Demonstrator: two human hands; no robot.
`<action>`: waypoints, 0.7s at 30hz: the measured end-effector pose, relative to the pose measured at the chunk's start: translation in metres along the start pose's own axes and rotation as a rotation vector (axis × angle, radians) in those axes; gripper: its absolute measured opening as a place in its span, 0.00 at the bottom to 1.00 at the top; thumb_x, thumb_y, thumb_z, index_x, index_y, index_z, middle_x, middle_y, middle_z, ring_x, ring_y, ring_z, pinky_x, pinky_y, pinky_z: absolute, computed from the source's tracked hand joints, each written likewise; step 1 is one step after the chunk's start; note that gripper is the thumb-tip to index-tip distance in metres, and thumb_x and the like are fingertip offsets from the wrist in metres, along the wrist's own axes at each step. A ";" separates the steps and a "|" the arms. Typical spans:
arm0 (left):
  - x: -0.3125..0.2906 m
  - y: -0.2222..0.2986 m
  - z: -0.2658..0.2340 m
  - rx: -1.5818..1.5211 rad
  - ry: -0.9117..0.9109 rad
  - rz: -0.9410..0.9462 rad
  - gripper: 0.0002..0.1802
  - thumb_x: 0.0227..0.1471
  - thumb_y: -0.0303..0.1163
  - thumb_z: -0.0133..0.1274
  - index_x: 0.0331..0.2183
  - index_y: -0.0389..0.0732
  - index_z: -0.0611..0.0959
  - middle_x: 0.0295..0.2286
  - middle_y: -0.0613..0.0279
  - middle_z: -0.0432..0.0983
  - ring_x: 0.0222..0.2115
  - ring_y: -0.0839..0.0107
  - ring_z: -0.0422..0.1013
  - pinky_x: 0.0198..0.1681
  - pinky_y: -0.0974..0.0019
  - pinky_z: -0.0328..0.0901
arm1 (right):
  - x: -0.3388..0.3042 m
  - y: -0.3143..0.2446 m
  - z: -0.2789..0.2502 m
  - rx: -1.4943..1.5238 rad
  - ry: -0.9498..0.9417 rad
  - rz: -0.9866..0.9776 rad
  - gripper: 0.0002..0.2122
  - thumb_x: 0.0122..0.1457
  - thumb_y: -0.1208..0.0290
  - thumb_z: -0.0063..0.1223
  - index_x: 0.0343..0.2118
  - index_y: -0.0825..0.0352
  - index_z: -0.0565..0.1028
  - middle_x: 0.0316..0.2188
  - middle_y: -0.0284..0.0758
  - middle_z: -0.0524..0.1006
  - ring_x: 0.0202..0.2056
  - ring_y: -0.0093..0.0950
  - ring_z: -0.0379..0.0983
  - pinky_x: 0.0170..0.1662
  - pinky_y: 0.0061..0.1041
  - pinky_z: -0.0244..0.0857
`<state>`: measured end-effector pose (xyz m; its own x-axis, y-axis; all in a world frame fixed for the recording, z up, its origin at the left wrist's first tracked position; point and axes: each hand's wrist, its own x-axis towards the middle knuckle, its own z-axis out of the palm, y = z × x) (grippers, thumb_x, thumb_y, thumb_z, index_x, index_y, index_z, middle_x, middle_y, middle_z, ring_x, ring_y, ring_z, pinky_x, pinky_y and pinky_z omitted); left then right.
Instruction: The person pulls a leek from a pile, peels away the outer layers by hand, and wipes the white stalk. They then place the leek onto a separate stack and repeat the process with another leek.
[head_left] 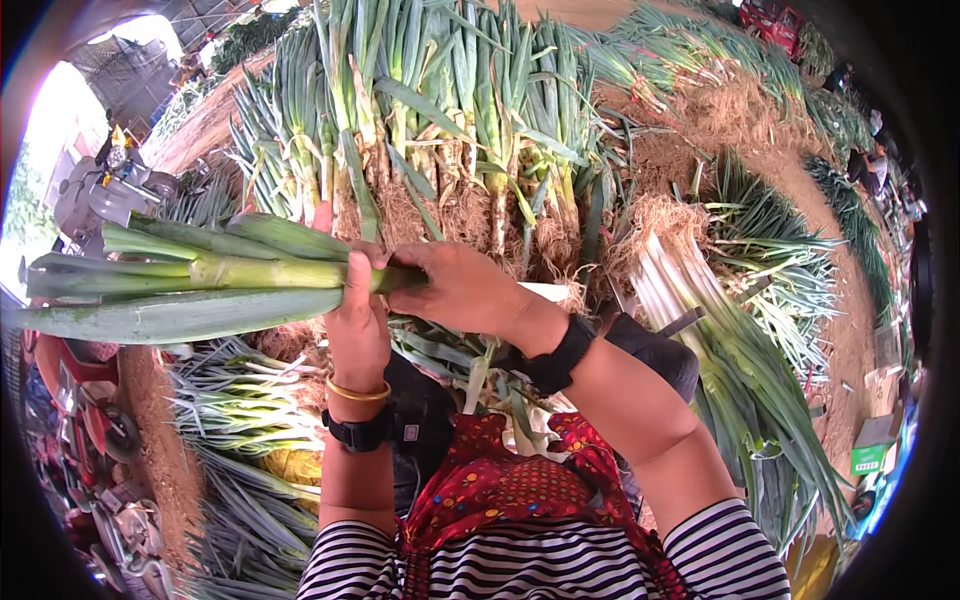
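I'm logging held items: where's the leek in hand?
In the head view, the held leek stretches across the left side, gripped by the left hand and right hand.

The held leek (265, 273) shades from pale yellow-green along its stalk to deep blue-green in its leaves. Standing leeks (505, 90) are bright green above tan, earthy roots (405, 215); the leek bundle (690, 310) at right runs from creamy white to dark green. The apron (520, 485) is red with multicoloured dots, the shirt (490, 565) striped black and white. The bangle (357, 393) is gold, both wristbands (358, 432) black, the ground (845, 275) reddish brown.
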<state>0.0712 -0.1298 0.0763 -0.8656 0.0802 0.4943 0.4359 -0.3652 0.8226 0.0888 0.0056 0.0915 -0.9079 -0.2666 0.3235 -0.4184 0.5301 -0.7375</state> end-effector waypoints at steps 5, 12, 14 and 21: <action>-0.004 -0.002 0.009 0.018 -0.022 -0.040 0.33 0.55 0.35 0.46 0.58 0.39 0.53 0.29 0.68 0.62 0.32 0.80 0.59 0.37 0.74 0.57 | -0.003 0.011 0.000 0.190 -0.068 0.211 0.12 0.48 0.67 0.50 0.32 0.70 0.72 0.21 0.38 0.73 0.25 0.26 0.69 0.32 0.26 0.63; -0.005 0.003 0.004 -0.079 -0.030 -0.128 0.34 0.55 0.39 0.45 0.57 0.39 0.54 0.29 0.67 0.63 0.29 0.80 0.58 0.37 0.74 0.57 | -0.019 0.016 -0.006 0.424 0.109 0.162 0.10 0.52 0.71 0.47 0.34 0.70 0.75 0.23 0.46 0.74 0.25 0.34 0.72 0.33 0.28 0.65; -0.003 0.009 0.006 -0.111 -0.029 -0.153 0.33 0.53 0.38 0.47 0.57 0.38 0.56 0.28 0.67 0.64 0.29 0.79 0.59 0.38 0.72 0.57 | -0.024 0.021 0.001 0.355 0.164 0.102 0.09 0.52 0.72 0.48 0.33 0.70 0.75 0.23 0.46 0.74 0.25 0.35 0.72 0.33 0.29 0.65; -0.009 0.005 0.004 -0.476 -0.120 -0.245 0.38 0.50 0.46 0.50 0.56 0.38 0.56 0.21 0.69 0.62 0.25 0.78 0.61 0.33 0.66 0.60 | -0.028 0.069 0.013 0.097 0.050 0.297 0.07 0.53 0.71 0.47 0.30 0.70 0.74 0.23 0.45 0.74 0.27 0.34 0.72 0.31 0.31 0.64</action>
<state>0.0821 -0.1286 0.0770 -0.8814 0.3107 0.3558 0.0412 -0.6999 0.7130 0.0858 0.0392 0.0233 -0.9912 -0.0704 0.1122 -0.1323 0.4986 -0.8567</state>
